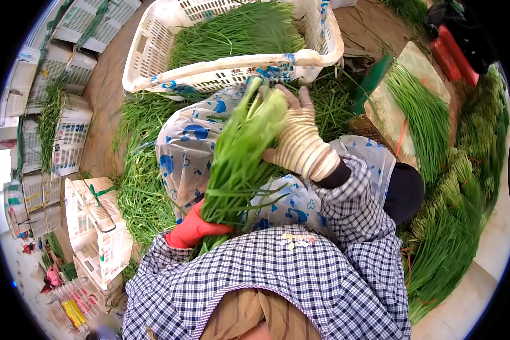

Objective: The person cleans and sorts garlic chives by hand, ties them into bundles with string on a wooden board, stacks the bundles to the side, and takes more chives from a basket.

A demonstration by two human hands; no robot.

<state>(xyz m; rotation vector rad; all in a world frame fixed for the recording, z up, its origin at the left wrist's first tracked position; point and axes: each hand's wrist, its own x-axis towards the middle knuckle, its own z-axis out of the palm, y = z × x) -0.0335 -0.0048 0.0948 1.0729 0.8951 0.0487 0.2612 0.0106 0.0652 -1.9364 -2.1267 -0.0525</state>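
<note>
With fingers curled round it, my left hand (199,229) is clasping the green bunch (232,158) before me by its leafy part, pale stems (266,107) slanting away rightward beside my right hand (301,133), whose fingers are standing loosely spread.

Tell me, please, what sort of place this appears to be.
Probably a vegetable sorting or packing area: a bunch of thin green stalks is in hand, long green bundles with orange ties are heaped at right, and white perforated plastic crates line the left.
</note>
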